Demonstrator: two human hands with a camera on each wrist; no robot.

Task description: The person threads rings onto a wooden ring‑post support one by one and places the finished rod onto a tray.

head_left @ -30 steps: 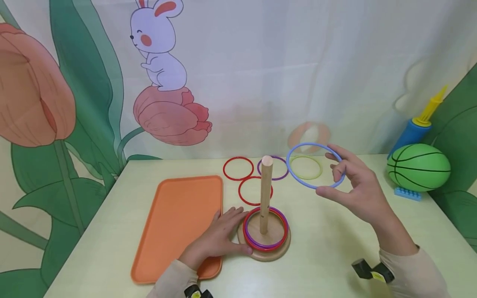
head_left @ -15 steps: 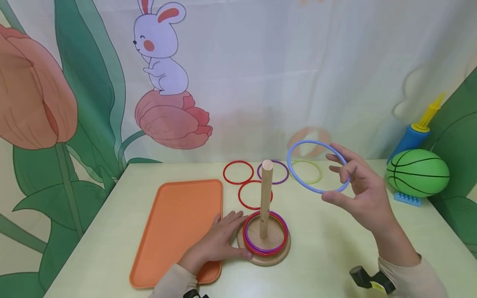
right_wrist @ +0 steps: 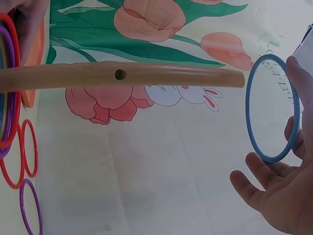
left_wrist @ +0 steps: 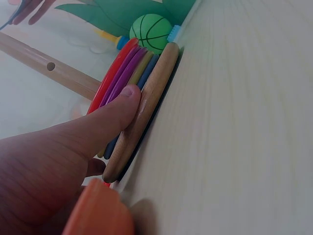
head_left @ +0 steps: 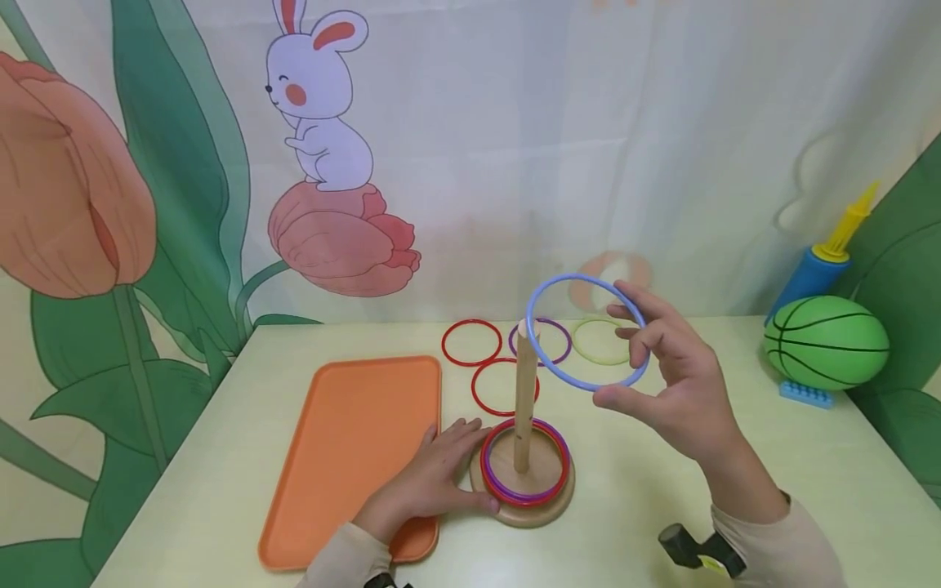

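My right hand (head_left: 676, 376) pinches a light blue ring (right_wrist: 248, 105) by its edge, thumb below and fingers above. In the right wrist view the ring stands tilted just beyond the free end of a wooden post (right_wrist: 186, 77). The post rises from a round wooden base (head_left: 532, 516). Around the post's foot lies a stack of several rings, red (left_wrist: 110, 73) on top, then purple, yellow and blue beneath. My left hand (head_left: 430, 478) rests against the base's left side, fingers outstretched, its thumb (left_wrist: 124, 100) touching the base and lower rings.
Two red rings (head_left: 470, 321), a purple ring (head_left: 566, 331) and a yellow-green ring (head_left: 603, 363) lie behind the post. An orange tray (head_left: 353, 441) lies left, partly under my left hand. A green ball (head_left: 827, 343) and a blue-yellow pump (head_left: 816, 269) stand at the right.
My right hand has moved left with the blue ring, which now overlaps the post's top in the head view. My left hand has stayed at the base.
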